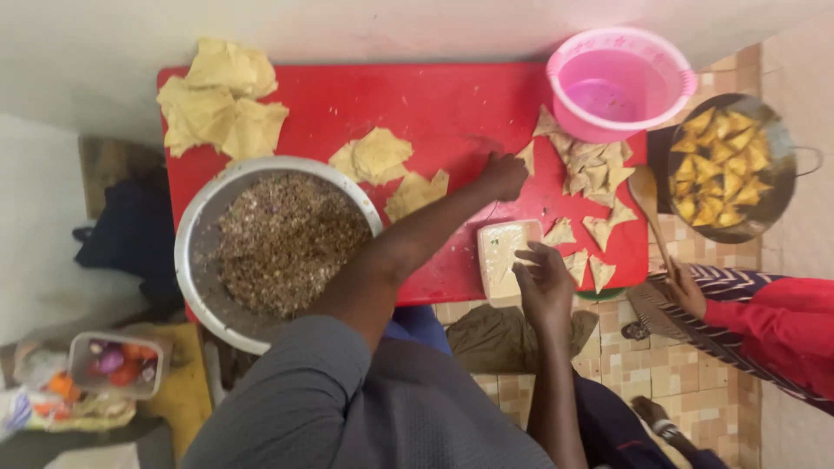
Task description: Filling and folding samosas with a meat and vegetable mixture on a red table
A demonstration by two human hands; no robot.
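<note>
Your left hand (504, 174) reaches to far middle of red board (452, 104), fingers curled, grip unclear, touching folded triangle (526, 156). Right hand (546, 282) spread over small dough container (502, 256) at near edge.

A pale folded pastry triangle (526, 157) lies flat on the red board, near the middle of its far half, beside a heap of similar triangles. A small white square container (501, 257) of pale paste sits at the board's near edge.
</note>
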